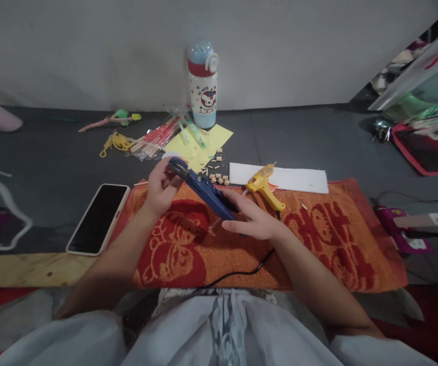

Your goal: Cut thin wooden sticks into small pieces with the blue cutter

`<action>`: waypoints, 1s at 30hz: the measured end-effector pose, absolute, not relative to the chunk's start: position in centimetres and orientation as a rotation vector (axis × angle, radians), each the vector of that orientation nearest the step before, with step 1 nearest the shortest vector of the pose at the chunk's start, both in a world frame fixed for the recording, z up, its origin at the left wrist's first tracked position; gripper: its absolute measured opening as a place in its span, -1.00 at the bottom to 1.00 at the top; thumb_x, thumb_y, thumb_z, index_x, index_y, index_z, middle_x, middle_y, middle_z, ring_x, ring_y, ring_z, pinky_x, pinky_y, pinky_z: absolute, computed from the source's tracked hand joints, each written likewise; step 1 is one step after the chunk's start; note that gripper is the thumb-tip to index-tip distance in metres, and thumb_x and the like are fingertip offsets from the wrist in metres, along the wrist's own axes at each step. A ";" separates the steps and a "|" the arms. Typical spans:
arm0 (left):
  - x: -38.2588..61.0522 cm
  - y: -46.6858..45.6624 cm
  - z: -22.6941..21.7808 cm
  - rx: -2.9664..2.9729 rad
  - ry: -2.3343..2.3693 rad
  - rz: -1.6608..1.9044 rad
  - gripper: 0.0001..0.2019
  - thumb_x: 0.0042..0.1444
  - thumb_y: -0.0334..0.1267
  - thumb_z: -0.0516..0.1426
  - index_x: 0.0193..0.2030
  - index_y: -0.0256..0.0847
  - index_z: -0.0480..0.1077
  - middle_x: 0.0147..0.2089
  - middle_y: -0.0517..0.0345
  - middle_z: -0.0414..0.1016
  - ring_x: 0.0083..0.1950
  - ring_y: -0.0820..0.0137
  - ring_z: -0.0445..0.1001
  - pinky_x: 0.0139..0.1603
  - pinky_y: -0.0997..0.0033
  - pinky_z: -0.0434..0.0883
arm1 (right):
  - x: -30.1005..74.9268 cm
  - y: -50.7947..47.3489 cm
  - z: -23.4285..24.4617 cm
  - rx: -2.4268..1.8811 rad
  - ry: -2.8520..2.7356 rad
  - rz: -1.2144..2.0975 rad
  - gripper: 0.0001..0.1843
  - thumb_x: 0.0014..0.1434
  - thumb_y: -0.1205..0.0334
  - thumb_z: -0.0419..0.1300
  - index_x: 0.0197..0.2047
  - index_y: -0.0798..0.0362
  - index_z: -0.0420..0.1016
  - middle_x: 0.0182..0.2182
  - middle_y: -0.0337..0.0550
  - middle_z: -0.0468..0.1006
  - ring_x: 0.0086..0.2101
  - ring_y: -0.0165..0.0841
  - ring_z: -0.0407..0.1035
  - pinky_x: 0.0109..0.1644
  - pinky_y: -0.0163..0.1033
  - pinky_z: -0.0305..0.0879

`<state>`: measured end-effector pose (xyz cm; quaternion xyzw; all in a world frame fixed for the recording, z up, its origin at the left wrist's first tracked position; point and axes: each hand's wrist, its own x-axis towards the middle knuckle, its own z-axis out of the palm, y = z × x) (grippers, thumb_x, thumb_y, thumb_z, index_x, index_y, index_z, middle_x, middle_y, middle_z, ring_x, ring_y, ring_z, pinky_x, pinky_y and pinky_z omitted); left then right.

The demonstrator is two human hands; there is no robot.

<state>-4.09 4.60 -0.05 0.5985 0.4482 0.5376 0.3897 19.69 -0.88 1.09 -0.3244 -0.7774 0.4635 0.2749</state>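
Observation:
A blue hand cutter (207,192) with a dark head is held slantwise above the orange towel (238,259). My right hand (251,216) is closed round its handles at the lower right. Close against the cutter's head, my left hand (160,187) has its fingers curled; what they hold is hidden. A thin pale stick (140,183) shows just left of that hand, and I cannot tell whether the hand grips it. Beyond the cutter lie several small cut wooden pieces (219,179). A yellow glue gun (265,187) lies right of my right hand.
A white strip (299,178) lies under the glue gun's front. Behind are a yellow sheet (219,136), bagged sticks (156,137) and an upright bottle (204,91). A phone (99,218) is at left. The black cord (238,273) crosses the towel.

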 end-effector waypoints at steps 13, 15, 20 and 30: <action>-3.4 5.0 0.9 1.424 1.107 1.230 -0.69 -0.10 0.00 0.25 -0.33 -0.15 0.34 -0.61 0.33 0.13 -0.68 0.62 -0.02 -0.68 0.52 -0.04 | 19.3 -0.8 0.6 -1.139 -2.151 0.830 -0.20 0.07 -0.14 0.15 0.24 0.18 0.11 0.11 0.27 0.35 0.07 0.06 0.28 0.12 0.16 0.22; -3.4 5.0 0.9 1.440 1.148 1.214 -0.69 -0.08 0.00 0.24 -0.40 -0.16 0.30 -0.63 0.34 0.11 -0.67 0.60 0.02 -0.65 0.51 -0.02 | 19.2 -0.8 0.7 -1.145 -2.146 0.835 -0.22 0.07 -0.13 0.15 0.22 0.17 0.12 0.07 0.25 0.38 0.04 0.06 0.31 0.08 0.15 0.25; -3.1 4.7 1.5 1.534 1.222 1.256 -0.70 -0.02 0.02 0.21 -0.41 -0.19 0.32 -0.56 0.27 0.22 -0.49 0.49 0.22 -0.46 0.46 0.20 | 19.0 -0.9 0.9 -1.169 -2.140 0.796 -0.26 0.10 -0.10 0.13 0.22 0.17 0.11 0.05 0.24 0.40 0.02 0.04 0.31 0.07 0.15 0.25; -3.1 4.4 1.7 1.588 1.227 1.264 -0.77 0.01 -0.09 0.21 -0.46 -0.19 0.33 -0.50 0.23 0.29 -0.45 0.49 0.24 -0.46 0.48 0.22 | 19.5 -0.8 0.8 -1.103 -2.116 1.008 -0.25 0.13 -0.11 0.13 0.23 0.21 0.11 0.14 0.23 0.33 0.10 0.03 0.25 0.17 0.14 0.18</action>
